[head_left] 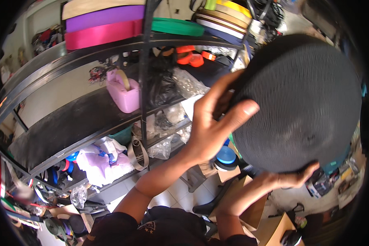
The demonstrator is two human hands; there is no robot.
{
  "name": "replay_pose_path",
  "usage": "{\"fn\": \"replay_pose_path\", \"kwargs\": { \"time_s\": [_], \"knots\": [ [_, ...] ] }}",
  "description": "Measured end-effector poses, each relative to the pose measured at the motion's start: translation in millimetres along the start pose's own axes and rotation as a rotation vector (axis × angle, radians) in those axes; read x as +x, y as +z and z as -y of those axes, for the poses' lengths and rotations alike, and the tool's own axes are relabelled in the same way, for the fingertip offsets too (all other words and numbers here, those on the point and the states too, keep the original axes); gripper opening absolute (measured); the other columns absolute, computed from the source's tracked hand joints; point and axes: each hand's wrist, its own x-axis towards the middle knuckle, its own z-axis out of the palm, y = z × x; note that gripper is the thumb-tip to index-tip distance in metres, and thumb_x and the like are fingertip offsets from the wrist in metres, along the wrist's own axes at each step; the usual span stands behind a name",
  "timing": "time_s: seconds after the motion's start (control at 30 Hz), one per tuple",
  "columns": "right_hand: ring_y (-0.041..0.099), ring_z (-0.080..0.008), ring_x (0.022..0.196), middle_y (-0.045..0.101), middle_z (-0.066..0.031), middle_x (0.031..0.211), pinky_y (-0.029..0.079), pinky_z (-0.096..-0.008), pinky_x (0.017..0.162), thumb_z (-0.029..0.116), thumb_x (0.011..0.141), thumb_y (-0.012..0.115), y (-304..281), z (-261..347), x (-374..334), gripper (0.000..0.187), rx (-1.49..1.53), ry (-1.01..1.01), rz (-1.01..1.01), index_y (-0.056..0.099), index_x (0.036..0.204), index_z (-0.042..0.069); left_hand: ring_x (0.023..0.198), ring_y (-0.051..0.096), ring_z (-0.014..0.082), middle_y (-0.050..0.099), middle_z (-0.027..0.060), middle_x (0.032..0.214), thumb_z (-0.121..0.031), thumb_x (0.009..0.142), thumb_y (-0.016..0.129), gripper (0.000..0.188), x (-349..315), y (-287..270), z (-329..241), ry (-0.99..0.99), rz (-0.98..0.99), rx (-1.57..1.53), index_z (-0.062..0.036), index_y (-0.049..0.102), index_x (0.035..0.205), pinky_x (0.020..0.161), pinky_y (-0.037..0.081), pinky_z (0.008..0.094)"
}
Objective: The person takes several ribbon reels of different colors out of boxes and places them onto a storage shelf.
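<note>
A large round roll of black ribbed webbing (301, 102) is held up at the right, with its flat coiled side toward me. My left hand (217, 117) grips the roll's left edge, its thumb over the flat side and its fingers behind the rim. From below, my right hand (293, 178) supports the lower edge. The thumb shows there, while the other fingers are hidden under or behind the roll.
Black metal shelving (144, 82) spans the left and middle. A pink tape dispenser (125, 92) stands on its middle shelf. Purple, pink and green webbing rolls (176, 26) lie on top. Cardboard boxes (233, 201) and a blue roll (226, 155) are below my hands.
</note>
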Motion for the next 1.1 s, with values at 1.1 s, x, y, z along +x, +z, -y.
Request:
{"fn": "replay_pose_path", "kwargs": {
  "time_s": [1.1],
  "knots": [
    [0.051,-0.0314,0.118,0.052,-0.0148,0.133,0.04,-0.0464,0.101,0.045,0.091,0.053,-73.0,-27.5,30.4,0.062,0.328,0.544,0.198,0.048,0.132,-0.001,0.126,0.047,0.0189,0.051,0.0137,0.138,-0.023,0.095,0.061,0.054,-23.9,84.3,2.4,0.366,-0.155,0.362,0.0009,0.044,0.14,0.106,0.034,0.0314]
  ]
}}
